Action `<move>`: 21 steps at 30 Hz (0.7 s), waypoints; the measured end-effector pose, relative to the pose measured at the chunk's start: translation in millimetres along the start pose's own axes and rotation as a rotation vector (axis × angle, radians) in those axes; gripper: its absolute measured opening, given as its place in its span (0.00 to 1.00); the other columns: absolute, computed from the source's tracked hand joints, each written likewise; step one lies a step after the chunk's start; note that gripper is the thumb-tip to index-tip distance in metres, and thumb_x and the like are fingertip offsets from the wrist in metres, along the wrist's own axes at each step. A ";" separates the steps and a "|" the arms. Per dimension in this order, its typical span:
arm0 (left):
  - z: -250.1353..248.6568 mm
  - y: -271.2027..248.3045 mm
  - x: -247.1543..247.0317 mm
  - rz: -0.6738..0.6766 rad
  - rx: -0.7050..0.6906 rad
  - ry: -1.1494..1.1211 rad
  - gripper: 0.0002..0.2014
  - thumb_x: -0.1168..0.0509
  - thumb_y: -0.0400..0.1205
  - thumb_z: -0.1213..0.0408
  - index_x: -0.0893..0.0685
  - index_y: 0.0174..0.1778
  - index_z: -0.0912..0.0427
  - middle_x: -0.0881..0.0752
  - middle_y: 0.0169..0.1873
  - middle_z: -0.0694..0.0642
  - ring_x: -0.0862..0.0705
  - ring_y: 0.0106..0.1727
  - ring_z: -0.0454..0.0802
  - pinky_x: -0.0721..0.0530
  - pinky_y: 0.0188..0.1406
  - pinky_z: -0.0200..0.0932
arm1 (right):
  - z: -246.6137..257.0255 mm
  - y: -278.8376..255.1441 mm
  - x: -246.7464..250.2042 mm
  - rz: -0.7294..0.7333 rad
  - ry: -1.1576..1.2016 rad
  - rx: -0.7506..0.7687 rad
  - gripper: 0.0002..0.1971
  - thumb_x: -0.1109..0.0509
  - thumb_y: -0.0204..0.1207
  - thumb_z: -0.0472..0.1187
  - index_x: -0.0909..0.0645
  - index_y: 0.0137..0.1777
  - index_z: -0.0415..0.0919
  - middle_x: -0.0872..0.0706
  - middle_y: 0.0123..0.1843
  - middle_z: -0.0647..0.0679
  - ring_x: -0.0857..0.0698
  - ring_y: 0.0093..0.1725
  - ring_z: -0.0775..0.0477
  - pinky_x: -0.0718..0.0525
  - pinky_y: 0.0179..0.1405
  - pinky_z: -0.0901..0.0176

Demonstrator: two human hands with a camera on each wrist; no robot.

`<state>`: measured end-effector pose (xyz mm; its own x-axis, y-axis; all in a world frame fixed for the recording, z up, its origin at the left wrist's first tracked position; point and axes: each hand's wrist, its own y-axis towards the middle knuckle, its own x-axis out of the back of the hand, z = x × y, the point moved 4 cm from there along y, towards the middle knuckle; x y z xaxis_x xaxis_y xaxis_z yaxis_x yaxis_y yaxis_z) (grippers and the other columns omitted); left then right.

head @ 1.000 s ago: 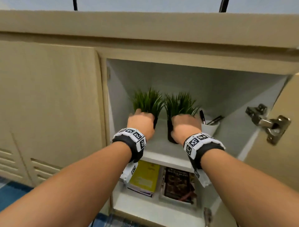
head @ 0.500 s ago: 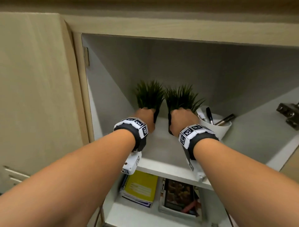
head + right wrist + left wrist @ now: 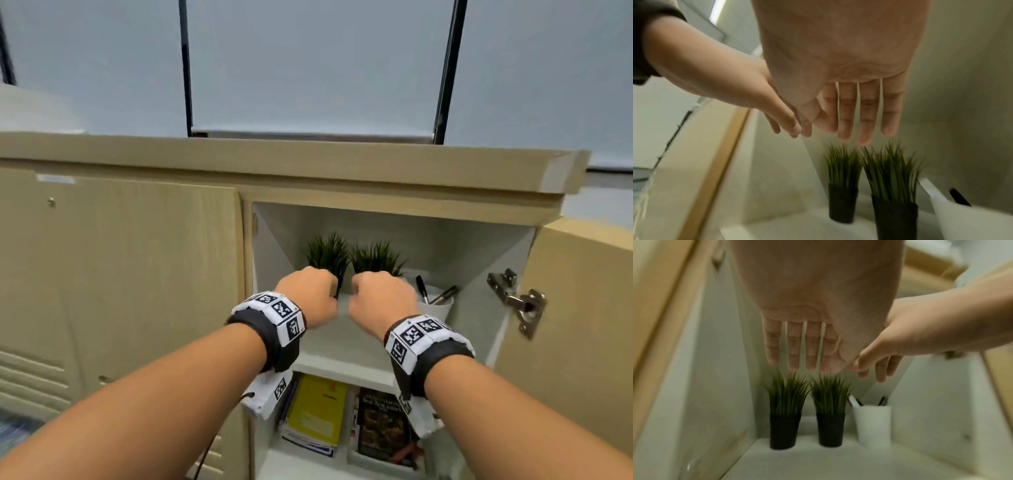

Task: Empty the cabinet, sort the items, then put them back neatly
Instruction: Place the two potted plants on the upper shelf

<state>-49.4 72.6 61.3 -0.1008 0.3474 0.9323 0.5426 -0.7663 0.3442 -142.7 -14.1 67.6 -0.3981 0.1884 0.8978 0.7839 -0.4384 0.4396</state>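
Two fake grass plants in black pots stand side by side at the back left of the cabinet's upper shelf: the left plant and the right plant. My left hand hovers in front of and above the left plant, with straight fingers holding nothing. My right hand does the same before the right plant. Neither hand touches a pot.
A white cup with pens stands right of the plants. On the lower shelf lie a yellow book and a dark book. The right door hangs open with its hinge showing; the left door is closed.
Both hands were round the two pots; they have let go and drawn back towards me with fingers straightened. The plants stay on the shelf. My head has pulled back and up.
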 end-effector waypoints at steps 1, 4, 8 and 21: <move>-5.6 -11.9 22.4 -0.059 -0.020 -0.003 0.10 0.38 0.76 0.57 0.12 0.47 0.49 0.10 0.41 0.54 0.12 0.43 0.59 0.11 0.45 0.50 | 6.1 -12.1 23.1 -0.087 0.029 0.018 0.10 0.37 0.76 0.48 0.16 0.48 0.48 0.11 0.44 0.47 0.12 0.46 0.39 0.18 0.42 0.53; -18.9 -48.5 93.6 -0.271 -0.086 0.010 0.10 0.41 0.75 0.53 0.14 0.38 0.49 0.13 0.32 0.51 0.14 0.35 0.55 0.11 0.39 0.49 | 17.4 -43.4 96.0 -0.392 0.087 0.062 0.15 0.40 0.79 0.54 0.17 0.41 0.47 0.13 0.34 0.50 0.14 0.36 0.41 0.18 0.34 0.55; -22.6 -69.6 176.9 -0.532 -0.125 -0.010 0.09 0.39 0.79 0.54 0.16 0.39 0.51 0.16 0.31 0.47 0.16 0.36 0.51 0.14 0.37 0.46 | 11.8 -56.5 182.5 -0.762 0.119 0.135 0.13 0.39 0.79 0.51 0.18 0.41 0.46 0.16 0.36 0.51 0.19 0.37 0.46 0.18 0.39 0.53; 65.5 13.5 183.9 -0.592 -0.023 0.050 0.28 0.57 0.87 0.38 0.19 0.65 0.50 0.14 0.59 0.53 0.20 0.63 0.54 0.29 0.71 0.57 | -59.3 -0.2 164.1 -0.764 0.042 -0.163 0.21 0.42 0.83 0.58 0.23 0.69 0.48 0.19 0.63 0.47 0.25 0.69 0.44 0.41 0.83 0.41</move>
<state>-5.9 161.5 230.2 -0.4198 0.6939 0.5850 0.3637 -0.4619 0.8089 -236.5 -35.2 213.2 -0.8193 0.4580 0.3451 0.2069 -0.3251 0.9228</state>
